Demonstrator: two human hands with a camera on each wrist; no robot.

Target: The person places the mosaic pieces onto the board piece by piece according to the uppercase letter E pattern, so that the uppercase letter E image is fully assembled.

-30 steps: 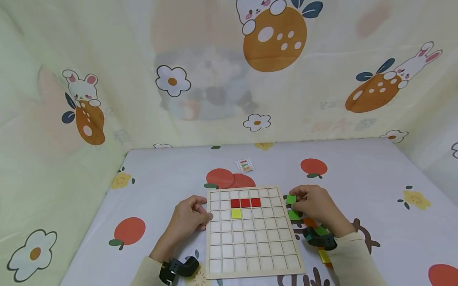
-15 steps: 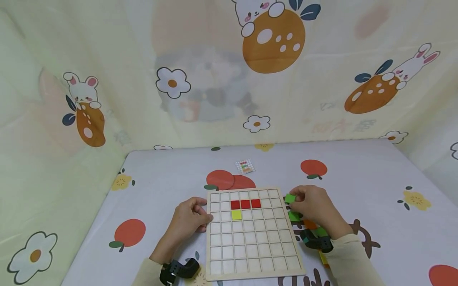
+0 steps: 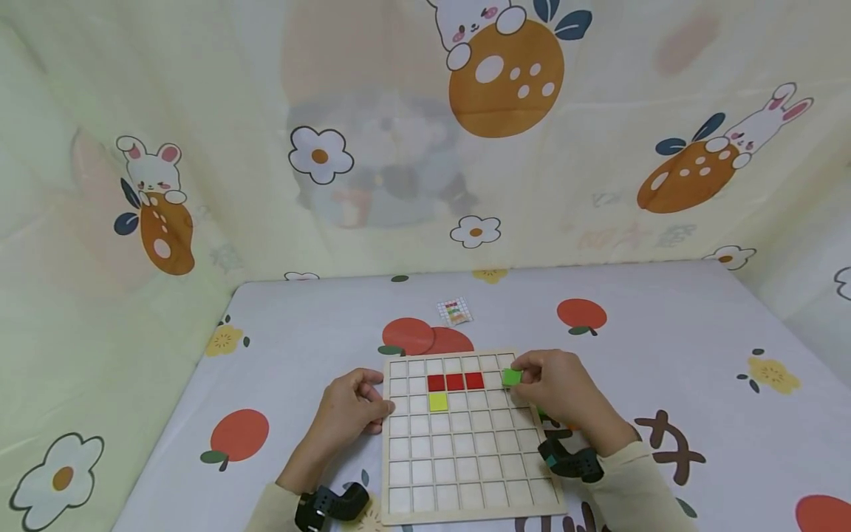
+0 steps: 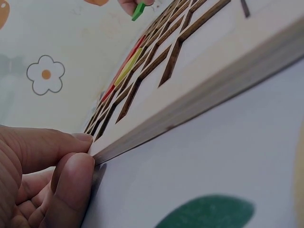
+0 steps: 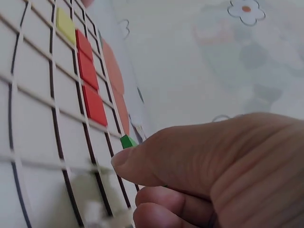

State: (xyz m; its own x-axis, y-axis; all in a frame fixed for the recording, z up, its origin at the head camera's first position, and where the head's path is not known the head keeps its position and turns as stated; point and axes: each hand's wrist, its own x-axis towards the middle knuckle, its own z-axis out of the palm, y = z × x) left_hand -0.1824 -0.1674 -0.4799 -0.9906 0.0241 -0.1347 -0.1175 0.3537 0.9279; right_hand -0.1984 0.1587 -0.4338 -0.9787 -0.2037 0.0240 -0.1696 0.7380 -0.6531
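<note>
A wooden grid board (image 3: 473,510) lies on the table, with a row of red tiles (image 3: 455,382) and one yellow tile (image 3: 438,401) seated in its cells. My right hand (image 3: 555,384) pinches a green square tile (image 3: 511,377) between thumb and fingers, over the board's upper right cells. In the right wrist view the thumb covers most of that green tile (image 5: 127,141). My left hand (image 3: 349,406) grips the board's left edge; the left wrist view shows its thumb and finger (image 4: 76,180) at the board's border.
More tiles lie right of the board, mostly hidden under my right hand and forearm; a bit of green tile (image 3: 541,414) shows. A small printed grid card (image 3: 455,311) lies behind the board. A patterned curtain (image 3: 399,185) closes off the table's back.
My right hand has carried the green tile leftward from beside the board to over its right columns. The left hand has stayed at the board's edge.
</note>
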